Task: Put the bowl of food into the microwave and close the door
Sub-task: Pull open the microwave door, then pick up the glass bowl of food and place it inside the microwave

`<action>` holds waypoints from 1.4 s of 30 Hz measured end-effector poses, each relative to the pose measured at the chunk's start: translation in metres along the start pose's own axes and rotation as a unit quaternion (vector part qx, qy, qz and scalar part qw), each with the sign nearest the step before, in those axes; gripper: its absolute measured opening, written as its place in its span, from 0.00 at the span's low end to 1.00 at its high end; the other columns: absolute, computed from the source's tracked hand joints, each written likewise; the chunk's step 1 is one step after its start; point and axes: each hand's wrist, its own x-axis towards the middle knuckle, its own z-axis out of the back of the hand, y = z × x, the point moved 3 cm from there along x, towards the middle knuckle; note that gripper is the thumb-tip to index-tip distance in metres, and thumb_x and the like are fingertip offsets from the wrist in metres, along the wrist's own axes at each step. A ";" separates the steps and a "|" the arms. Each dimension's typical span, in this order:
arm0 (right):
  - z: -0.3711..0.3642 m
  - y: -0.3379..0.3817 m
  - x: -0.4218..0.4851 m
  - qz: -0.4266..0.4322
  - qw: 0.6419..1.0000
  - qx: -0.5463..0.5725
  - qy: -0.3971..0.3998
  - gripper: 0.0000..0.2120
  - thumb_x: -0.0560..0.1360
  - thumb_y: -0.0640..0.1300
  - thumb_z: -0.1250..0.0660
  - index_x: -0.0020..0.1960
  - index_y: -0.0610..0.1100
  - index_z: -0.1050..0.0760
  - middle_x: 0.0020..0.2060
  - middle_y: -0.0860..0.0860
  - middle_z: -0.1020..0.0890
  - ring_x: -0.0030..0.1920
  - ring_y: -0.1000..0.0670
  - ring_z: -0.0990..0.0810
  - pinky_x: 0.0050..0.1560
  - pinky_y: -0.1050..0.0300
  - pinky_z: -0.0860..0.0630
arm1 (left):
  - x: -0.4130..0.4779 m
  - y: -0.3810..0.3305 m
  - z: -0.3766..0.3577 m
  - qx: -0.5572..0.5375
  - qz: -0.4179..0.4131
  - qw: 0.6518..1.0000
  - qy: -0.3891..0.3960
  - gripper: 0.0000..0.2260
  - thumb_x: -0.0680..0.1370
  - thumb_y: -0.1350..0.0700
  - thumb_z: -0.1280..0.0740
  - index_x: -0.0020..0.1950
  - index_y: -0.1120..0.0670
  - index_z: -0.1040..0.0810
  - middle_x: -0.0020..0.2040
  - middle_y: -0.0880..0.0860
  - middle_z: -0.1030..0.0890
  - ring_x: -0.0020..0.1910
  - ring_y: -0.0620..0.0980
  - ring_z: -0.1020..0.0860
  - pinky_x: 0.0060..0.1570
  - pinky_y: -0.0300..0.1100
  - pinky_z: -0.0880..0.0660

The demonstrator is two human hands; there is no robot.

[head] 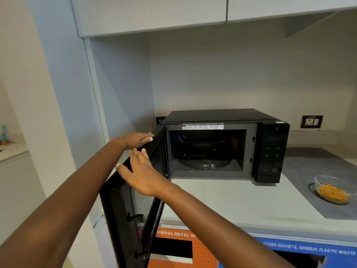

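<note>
We have both hands on the microwave door, which stands swung wide at the lower left of the frame. Our left hand lies flat, fingers extended, along its top edge; our right hand rests open against its inner face, gripping nothing. The microwave cavity shows its glass turntable bare. The bowl of food sits on the counter at the far right, well apart. We judge it best to leave the door fully open, then lift the bowl with 2 hands, level.
</note>
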 end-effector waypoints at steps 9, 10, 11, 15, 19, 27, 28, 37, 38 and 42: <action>-0.008 -0.004 0.008 0.038 0.999 -0.012 -0.019 0.31 0.78 0.56 0.50 0.74 0.40 0.52 0.76 0.46 0.54 0.74 0.51 0.65 0.74 0.46 0.53 | -0.001 -0.007 0.015 0.145 0.064 0.985 0.068 0.21 0.83 0.53 0.53 0.76 0.53 0.48 0.77 0.56 0.43 0.76 0.55 0.44 0.75 0.50 0.48; -0.006 -0.006 0.007 0.044 0.999 -0.011 -0.021 0.30 0.78 0.56 0.50 0.74 0.40 0.52 0.76 0.46 0.54 0.75 0.52 0.64 0.74 0.46 0.53 | 0.000 -0.011 0.014 0.149 0.064 0.984 0.068 0.21 0.83 0.54 0.53 0.76 0.54 0.48 0.77 0.56 0.43 0.76 0.55 0.44 0.75 0.50 0.48; -0.005 -0.009 0.006 0.050 0.998 -0.008 -0.020 0.30 0.78 0.56 0.50 0.74 0.41 0.52 0.76 0.47 0.54 0.75 0.52 0.64 0.74 0.47 0.53 | 0.001 -0.014 0.014 0.151 0.066 0.984 0.068 0.21 0.83 0.55 0.53 0.76 0.55 0.48 0.77 0.57 0.43 0.76 0.56 0.44 0.75 0.49 0.47; 0.005 -0.029 -0.004 0.039 0.999 -0.009 -0.030 0.31 0.77 0.59 0.50 0.75 0.47 0.55 0.76 0.49 0.58 0.74 0.52 0.65 0.74 0.46 0.54 | 0.005 -0.023 0.017 0.192 0.098 0.974 0.075 0.20 0.82 0.54 0.51 0.73 0.59 0.38 0.74 0.58 0.36 0.72 0.56 0.36 0.72 0.50 0.40; 0.023 -0.064 -0.017 -0.001 0.996 -0.053 -0.078 0.32 0.77 0.58 0.48 0.75 0.46 0.54 0.76 0.49 0.57 0.75 0.52 0.63 0.75 0.47 0.55 | 0.016 -0.044 0.015 0.149 0.122 0.981 -0.016 0.23 0.81 0.49 0.49 0.71 0.62 0.35 0.73 0.61 0.35 0.73 0.58 0.36 0.72 0.51 0.39; 0.094 -0.171 -0.062 -0.154 0.970 -0.075 -0.171 0.32 0.77 0.58 0.47 0.75 0.43 0.53 0.76 0.46 0.54 0.75 0.48 0.61 0.74 0.46 0.55 | 0.037 -0.145 -0.054 -0.209 -0.018 0.948 -0.240 0.21 0.81 0.52 0.47 0.71 0.60 0.37 0.73 0.63 0.35 0.73 0.61 0.38 0.71 0.53 0.40; 0.105 -0.185 -0.069 -0.169 0.965 -0.076 -0.185 0.32 0.77 0.58 0.47 0.75 0.43 0.53 0.76 0.45 0.54 0.76 0.48 0.60 0.74 0.46 0.55 | 0.042 -0.156 -0.066 -0.252 -0.020 0.938 -0.236 0.21 0.81 0.51 0.47 0.72 0.60 0.37 0.73 0.62 0.35 0.72 0.61 0.37 0.71 0.52 0.39; 0.208 -0.311 -0.145 -0.267 0.909 -0.047 -0.317 0.30 0.78 0.56 0.49 0.74 0.41 0.49 0.75 0.42 0.46 0.76 0.44 0.51 0.74 0.46 0.51 | 0.090 -0.269 -0.168 -0.439 -0.041 0.888 -0.132 0.20 0.81 0.51 0.48 0.67 0.61 0.31 0.67 0.62 0.27 0.67 0.59 0.30 0.67 0.48 0.34; 0.221 -0.328 -0.154 -0.277 0.902 -0.039 -0.329 0.29 0.78 0.55 0.49 0.74 0.40 0.48 0.75 0.42 0.45 0.75 0.44 0.50 0.74 0.46 0.50 | 0.098 -0.285 -0.181 -0.461 -0.038 0.879 -0.118 0.19 0.81 0.52 0.48 0.66 0.61 0.30 0.66 0.62 0.26 0.66 0.58 0.29 0.66 0.47 0.34; 0.262 -0.381 -0.183 -0.295 0.873 -0.010 -0.389 0.26 0.79 0.51 0.47 0.72 0.38 0.44 0.74 0.40 0.41 0.74 0.42 0.45 0.74 0.47 0.48 | 0.122 -0.340 -0.224 -0.511 -0.034 0.857 -0.057 0.19 0.82 0.53 0.49 0.63 0.62 0.28 0.64 0.62 0.25 0.64 0.58 0.27 0.63 0.44 0.32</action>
